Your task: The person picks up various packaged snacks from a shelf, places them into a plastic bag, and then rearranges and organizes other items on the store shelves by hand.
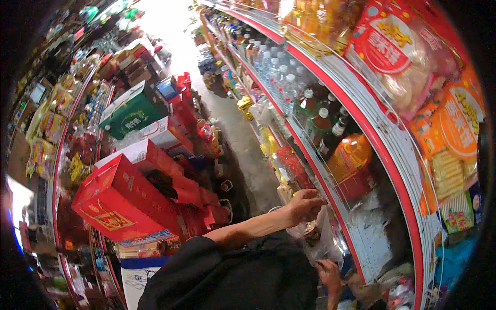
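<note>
A translucent plastic bag (pixel 324 236) is stretched between my hands in front of the lower shelf on the right. My left hand (pixel 306 207) reaches across from the left, its bent fingers pinching the bag's upper part. Lower down, the fingertips of my right hand (pixel 329 271) hold the bag's other end. Small brownish items (pixel 311 229) show behind or through the plastic; I cannot tell what they are. Just beyond my left hand stand red packages (pixel 294 166) on a low shelf.
Shelving with a red edge strip (pixel 372 135) curves along my right, holding clear water bottles (pixel 288 87), an orange drink bottle (pixel 350 155) and snack bags (pixel 453 124). Stacked red gift boxes (pixel 128 197) and a green box (pixel 133 110) line the left. Between them runs a concrete aisle (pixel 248 147).
</note>
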A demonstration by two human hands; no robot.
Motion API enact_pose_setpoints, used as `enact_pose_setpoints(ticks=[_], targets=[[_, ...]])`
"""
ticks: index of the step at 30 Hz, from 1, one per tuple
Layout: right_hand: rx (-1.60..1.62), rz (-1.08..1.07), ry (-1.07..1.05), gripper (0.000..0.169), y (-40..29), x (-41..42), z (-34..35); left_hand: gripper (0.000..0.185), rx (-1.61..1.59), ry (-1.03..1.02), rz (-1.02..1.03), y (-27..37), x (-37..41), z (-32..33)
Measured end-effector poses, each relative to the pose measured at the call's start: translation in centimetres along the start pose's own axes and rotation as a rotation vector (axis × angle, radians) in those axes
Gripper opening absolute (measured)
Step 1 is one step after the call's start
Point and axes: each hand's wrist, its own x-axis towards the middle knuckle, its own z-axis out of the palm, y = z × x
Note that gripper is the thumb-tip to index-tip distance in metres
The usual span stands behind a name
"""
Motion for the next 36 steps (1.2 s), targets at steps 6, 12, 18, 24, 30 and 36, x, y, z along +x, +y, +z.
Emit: enact_pose_setpoints(ticks=[6, 12, 18, 24, 30, 36], targets=[[0.201, 0.174, -0.259, 0.016, -3.3, 5.9, -1.4, 0.009, 0.012, 0.121, 0.169, 2.5, -0.7, -3.8], [0.184, 0.040, -0.425, 0.016, 0.8, 9.0, 1.2, 0.008, -0.065, 0.246, 0.240, 3.9, -2.7, -7.2], [-0.041, -0.116, -0.308, 0.031, -1.9, 13.0, 2.4, 0.006, -0.176, 0.398, 0.370, 3.5, -4.3, -11.5], [-0.048, -0.135, -0.443, 0.030, -7.6, 20.0, 3.6, 0.007, -0.314, 0.470, 0.384, 3.7, -5.6, -15.4], [-0.013, -0.184, -0.393, 0.031, -8.4, 26.4, 5.9, 0.007, -0.278, 0.511, 0.419, 4.4, -4.9, -20.0], [0.023, -0.345, -0.414, 0.047, -11.4, 32.2, 6.9, 0.006, -0.287, 0.607, 0.474, 6.2, -4.9, -22.5]])
